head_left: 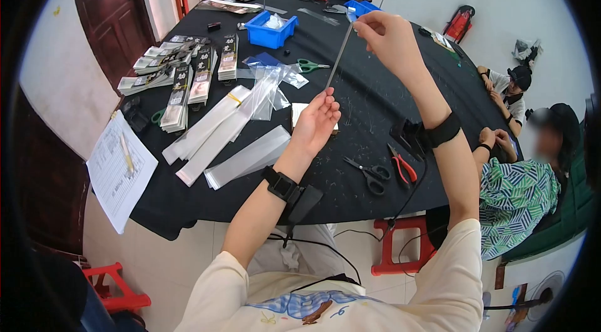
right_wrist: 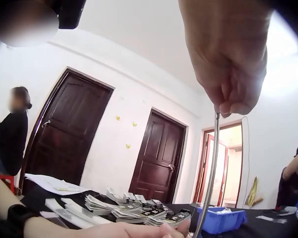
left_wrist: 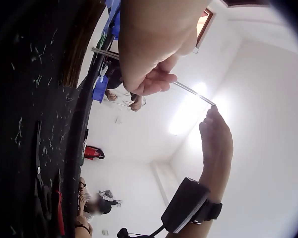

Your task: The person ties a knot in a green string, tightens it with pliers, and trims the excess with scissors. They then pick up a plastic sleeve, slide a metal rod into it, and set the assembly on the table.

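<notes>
A thin, shiny metal-looking rod [head_left: 340, 56] slants up from my left hand to my right over the table. My right hand [head_left: 391, 41] is raised and pinches its upper end between thumb and fingers, also visible in the right wrist view. Lower down, my left hand [head_left: 313, 125] holds the rod [left_wrist: 188, 89] with curled fingers, and a short end sticks out past that hand in the left wrist view. Beneath my left hand lies a small white-topped block [head_left: 299, 111], partly covered by the hand.
Black scissors [head_left: 374, 177] and red-handled pliers [head_left: 402, 166] lie near the right. Clear plastic sleeves [head_left: 216, 128] and stacked printed packets [head_left: 178, 94] cover the left. Behind stand a blue bin [head_left: 271, 30] and green-handled scissors [head_left: 308, 66]. Other people sit around the black-covered table.
</notes>
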### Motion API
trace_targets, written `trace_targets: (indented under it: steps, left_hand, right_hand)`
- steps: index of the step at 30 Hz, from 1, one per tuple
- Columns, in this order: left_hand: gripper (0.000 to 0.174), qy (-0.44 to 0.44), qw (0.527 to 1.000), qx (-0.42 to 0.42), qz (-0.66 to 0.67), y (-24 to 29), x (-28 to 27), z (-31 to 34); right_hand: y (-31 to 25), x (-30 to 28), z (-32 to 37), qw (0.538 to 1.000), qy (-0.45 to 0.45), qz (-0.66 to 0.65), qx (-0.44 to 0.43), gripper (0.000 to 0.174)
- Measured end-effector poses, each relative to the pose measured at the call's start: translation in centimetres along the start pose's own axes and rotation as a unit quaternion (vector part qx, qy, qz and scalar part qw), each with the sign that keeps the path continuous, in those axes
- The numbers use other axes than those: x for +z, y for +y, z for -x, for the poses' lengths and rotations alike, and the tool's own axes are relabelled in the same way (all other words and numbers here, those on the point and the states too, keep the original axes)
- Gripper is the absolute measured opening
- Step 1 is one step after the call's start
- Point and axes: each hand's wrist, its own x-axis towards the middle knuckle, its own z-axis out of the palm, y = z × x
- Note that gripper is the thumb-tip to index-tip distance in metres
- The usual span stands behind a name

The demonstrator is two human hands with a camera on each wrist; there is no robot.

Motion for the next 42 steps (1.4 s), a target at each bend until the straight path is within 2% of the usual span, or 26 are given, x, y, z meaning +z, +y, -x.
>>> trace_targets:
  steps: [5, 7, 11, 16, 26, 28, 35, 41, 42]
  left_hand:
    - [0.02, -0.011, 1.0, 0.01, -0.01, -0.1, -0.1, 0.0]
    - [0.02, 0.022, 0.997, 0.039, -0.055, -0.1, 0.1, 0.1]
    - [0.019, 0.031, 0.996, 0.045, -0.071, -0.1, 0.1, 0.3]
    - [0.017, 0.016, 0.999, -0.005, -0.046, 0.0, -0.6, 0.1]
    - [0.016, 0.023, 0.999, -0.014, -0.026, 0.0, -0.6, 0.0]
    - [0.016, 0.018, 1.0, -0.013, -0.022, -0.1, -0.8, -0.1]
    - [0.016, 0.015, 1.0, -0.011, -0.023, 0.0, -0.9, -0.1]
    - [0.016, 0.017, 0.999, -0.004, -0.028, 0.0, -0.9, -0.1]
    - [0.016, 0.014, 1.0, -0.004, -0.028, 0.0, -0.9, -0.2]
  right_hand:
    - [0.4, 0.2, 0.1, 1.0, 0.011, -0.021, 0.011, 0.018]
    - [0.4, 0.2, 0.1, 1.0, 0.006, -0.019, 0.022, 0.019]
    - [0.7, 0.1, 0.0, 0.999, -0.016, -0.024, 0.028, 0.024]
    - [0.2, -0.1, 0.0, 1.0, -0.013, -0.009, 0.023, 0.021]
    - [0.6, 0.0, 0.0, 1.0, -0.007, 0.004, 0.014, 0.023]
    - [0.6, -0.1, 0.0, 0.998, -0.037, -0.02, 0.044, 0.027]
    - [0.6, -0.1, 0.1, 0.996, -0.057, -0.029, 0.063, 0.027]
    - [0.8, 0.2, 0.5, 0.997, -0.011, -0.035, 0.074, 0.022]
    - [0.7, 0.3, 0.6, 0.998, 0.053, 0.019, 0.02, 0.019]
